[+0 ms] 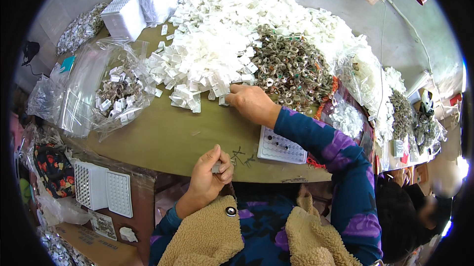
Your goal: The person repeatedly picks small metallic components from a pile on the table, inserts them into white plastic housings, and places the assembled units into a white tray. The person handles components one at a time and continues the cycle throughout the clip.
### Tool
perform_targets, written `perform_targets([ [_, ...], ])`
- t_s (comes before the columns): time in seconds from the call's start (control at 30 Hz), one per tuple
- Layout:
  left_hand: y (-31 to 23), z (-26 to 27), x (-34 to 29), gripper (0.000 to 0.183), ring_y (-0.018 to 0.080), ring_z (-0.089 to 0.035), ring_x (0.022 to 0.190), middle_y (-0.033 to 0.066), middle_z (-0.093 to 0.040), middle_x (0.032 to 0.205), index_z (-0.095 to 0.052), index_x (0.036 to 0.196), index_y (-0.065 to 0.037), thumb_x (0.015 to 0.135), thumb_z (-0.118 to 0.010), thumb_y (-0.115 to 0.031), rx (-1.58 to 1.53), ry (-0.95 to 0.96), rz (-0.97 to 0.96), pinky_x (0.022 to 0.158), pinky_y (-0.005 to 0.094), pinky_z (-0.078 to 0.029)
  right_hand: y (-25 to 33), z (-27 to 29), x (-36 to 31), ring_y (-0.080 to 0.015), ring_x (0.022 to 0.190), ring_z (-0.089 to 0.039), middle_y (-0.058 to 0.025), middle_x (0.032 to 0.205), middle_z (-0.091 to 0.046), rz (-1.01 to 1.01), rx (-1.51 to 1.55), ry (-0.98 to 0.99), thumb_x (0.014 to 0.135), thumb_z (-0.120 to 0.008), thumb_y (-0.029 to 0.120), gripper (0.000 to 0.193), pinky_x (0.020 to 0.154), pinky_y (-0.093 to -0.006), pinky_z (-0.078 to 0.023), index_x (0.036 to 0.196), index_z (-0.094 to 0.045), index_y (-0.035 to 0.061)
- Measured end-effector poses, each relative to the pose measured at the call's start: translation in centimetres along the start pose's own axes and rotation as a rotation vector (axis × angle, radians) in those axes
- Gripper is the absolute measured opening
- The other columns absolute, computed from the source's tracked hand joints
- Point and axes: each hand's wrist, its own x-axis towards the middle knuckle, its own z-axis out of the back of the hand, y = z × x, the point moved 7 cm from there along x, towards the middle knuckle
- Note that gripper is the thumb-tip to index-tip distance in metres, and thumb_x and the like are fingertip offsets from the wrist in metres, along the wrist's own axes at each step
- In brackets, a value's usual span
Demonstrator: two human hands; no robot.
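At the near edge of the white pile [207, 61], right hand [253, 104] reaches in, palm down, fingers bent together, fingertips at a white tag [222, 101]; can't tell if it is pinched or only touched. Nearer the person than the white pile, well apart from it, left hand [212, 171] is curled, thumb against the fingers, gripping a pale piece [216, 168], mostly hidden. Right of the white pile's near part, touching: ring pile [291, 68], greyish, clear and metallic bits. Below the white pile and to its right, under the right forearm: tray [282, 156], white, a few dark pieces in it. Left of the white pile: clear bag [141, 99] with tags and brownish bits. Behind the bag, at the white pile's far left: tray stack [123, 18], white. Table [192, 135] under the white pile: olive.
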Motion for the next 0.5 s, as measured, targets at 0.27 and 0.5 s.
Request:
perform_targets([
  [0.27,-1.0,-0.2,1.4,0.032,0.0139,-0.059,0.073,0.0131,-0.065,0.097,-0.061,0.107,0.002,0.104,-0.05,-0.028,0.072,-0.135,-0.062,0.062,0.0264,-0.051,3.8,2.2,-3.3,-0.0313,0.085,-0.06,-0.011,0.087,-0.055,0.16,0.169,0.109,0.076,-0.06,0.01,0.02,0.073,-0.0421,-0.049,0.096,-0.062,0.0074],
  [0.5,0.9,-0.8,2.2,0.022,0.0202,-0.07,0.08,0.0134,-0.068,0.09,-0.061,0.096,0.001,0.1,-0.057,-0.02,0.041,0.033,0.095,0.072,0.0334,-0.063,8.7,6.4,-8.1,-0.0235,0.078,-0.056,-0.0061,0.08,-0.05,0.429,0.055,-0.111,0.068,-0.062,0.017,0.017,0.076,-0.0367,-0.048,0.08,-0.057,0.0059],
])
